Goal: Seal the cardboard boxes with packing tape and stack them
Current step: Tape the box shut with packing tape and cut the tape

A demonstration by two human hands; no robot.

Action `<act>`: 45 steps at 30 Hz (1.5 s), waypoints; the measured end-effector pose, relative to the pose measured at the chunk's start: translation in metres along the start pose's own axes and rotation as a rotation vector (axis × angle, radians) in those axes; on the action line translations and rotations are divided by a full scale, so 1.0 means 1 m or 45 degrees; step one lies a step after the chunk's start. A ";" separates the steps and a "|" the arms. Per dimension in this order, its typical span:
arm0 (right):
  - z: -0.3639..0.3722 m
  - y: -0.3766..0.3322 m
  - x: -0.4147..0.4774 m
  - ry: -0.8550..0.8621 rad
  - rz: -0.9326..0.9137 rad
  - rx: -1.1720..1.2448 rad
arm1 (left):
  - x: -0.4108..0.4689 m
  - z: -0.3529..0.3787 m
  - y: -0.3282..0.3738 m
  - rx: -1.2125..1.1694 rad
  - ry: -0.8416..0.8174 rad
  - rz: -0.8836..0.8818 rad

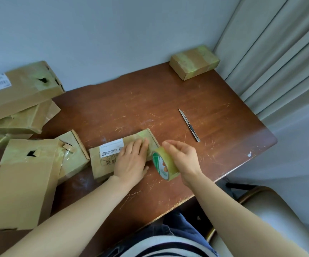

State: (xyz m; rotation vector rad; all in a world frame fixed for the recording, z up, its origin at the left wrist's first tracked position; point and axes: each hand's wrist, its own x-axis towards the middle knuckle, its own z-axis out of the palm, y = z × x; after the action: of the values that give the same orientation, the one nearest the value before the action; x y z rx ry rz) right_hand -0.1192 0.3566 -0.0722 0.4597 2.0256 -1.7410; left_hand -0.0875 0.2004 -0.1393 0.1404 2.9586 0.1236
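While flat left hand [131, 162] pins the labelled box [103, 168] and right hand [184, 160] grips the tape roll [164, 165], any slack may wrinkle the seal.

Brown boxes [124, 156] with yellowish-green tape patches, one with a white label [112, 146]. Tape roll [164, 164] clear yellowish, green-white-orange core. Reddish-brown scratched table [168, 101]. Silver-black knife [189, 125]. Pale curtain [279, 52].

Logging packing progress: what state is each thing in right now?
Labelled box: closed, left hand pressing flat on it.
Tape roll: on edge, held by right hand.
Utility knife: blade extended, lying loose on table.
Far box: taped shut, alone at corner.
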 end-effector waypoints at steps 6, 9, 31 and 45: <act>0.003 -0.036 0.002 -0.096 -0.097 0.047 | 0.016 -0.038 -0.002 0.042 0.086 -0.046; 0.007 -0.044 -0.004 -0.136 -0.237 0.075 | 0.026 -0.047 -0.009 0.102 0.000 -0.033; 0.043 -0.045 0.055 -0.210 -0.157 -0.317 | 0.047 -0.032 -0.030 -0.284 -0.268 -0.176; 0.031 -0.023 0.051 -0.319 -0.380 -0.233 | 0.032 0.003 -0.019 -0.193 -0.289 -0.294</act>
State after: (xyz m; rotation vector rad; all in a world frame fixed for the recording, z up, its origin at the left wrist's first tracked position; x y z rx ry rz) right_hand -0.1714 0.3213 -0.0827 -0.1205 2.1226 -1.6550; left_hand -0.1203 0.1854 -0.1498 -0.1938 2.7022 0.2792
